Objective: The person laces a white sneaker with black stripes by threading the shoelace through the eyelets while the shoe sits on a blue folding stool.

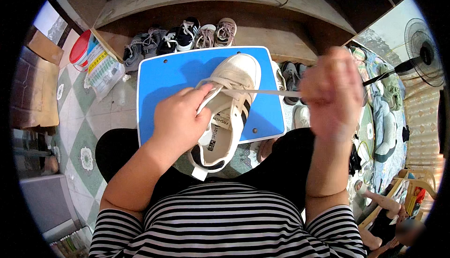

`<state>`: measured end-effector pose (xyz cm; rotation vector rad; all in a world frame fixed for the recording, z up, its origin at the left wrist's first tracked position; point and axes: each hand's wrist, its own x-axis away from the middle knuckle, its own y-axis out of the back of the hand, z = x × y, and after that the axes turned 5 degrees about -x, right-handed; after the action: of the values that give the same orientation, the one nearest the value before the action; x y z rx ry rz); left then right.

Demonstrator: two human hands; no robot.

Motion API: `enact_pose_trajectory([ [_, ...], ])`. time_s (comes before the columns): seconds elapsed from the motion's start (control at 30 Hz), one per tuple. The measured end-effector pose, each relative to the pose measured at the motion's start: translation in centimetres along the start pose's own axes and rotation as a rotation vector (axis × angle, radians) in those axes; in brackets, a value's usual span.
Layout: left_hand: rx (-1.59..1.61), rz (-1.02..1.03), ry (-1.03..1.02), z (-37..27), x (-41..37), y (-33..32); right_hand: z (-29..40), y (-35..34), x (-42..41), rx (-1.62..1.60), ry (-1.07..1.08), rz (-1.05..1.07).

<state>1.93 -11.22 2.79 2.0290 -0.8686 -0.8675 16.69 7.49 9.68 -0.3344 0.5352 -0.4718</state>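
A white sneaker with black side stripes [242,70] rests on a blue board with a white rim [165,82], its toe pointing away and its heel over the near edge. My left hand [184,117] grips the sneaker's collar and tongue area by the laces. A flat white shoelace [262,91] runs taut from the eyelets to my right hand [332,96], which is raised at the right and blurred. The lace ends at my right fingers, closed on it. Inside the shoe, the insole bears writing.
Several sneakers [186,34] line the shelf behind the board; more shoes [291,78] stand at its right. A red-lidded bucket [80,47] is at the left. Clothes [386,124] and a fan [423,52] are at the right. Another person [386,219] is at the lower right.
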Motion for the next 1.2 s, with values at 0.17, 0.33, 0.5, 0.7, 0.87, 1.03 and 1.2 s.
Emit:
enact_pose_trajectory([
  [0.17,0.008,-0.002,0.004,-0.5,-0.1,-0.2,-1.9,0.4,0.6,0.925,0.2,0.059],
  [0.33,0.02,-0.007,0.038,-0.9,0.0,-0.3,-2.5,0.2,0.9,1.397,-0.188,0.331],
  [0.5,0.041,-0.036,0.058,-0.6,0.1,-0.6,-2.1,0.3,0.7,1.378,0.162,0.11],
  [0.7,0.03,-0.056,0.031,-0.6,0.2,-0.5,-0.9,2.0,0.1,1.038,0.357,-0.232],
  [0.87,0.048,-0.067,0.038,-0.6,0.3,-0.5,0.7,3.5,-0.5,0.33,0.391,-0.458],
  [1.03,0.079,-0.078,0.018,-0.3,0.3,-0.8,-0.6,1.1,-1.1,0.027,0.187,-0.41],
  [1.2,0.076,-0.111,0.026,-0.8,0.2,-0.4,1.0,2.3,-0.2,-0.443,-0.063,-0.01],
])
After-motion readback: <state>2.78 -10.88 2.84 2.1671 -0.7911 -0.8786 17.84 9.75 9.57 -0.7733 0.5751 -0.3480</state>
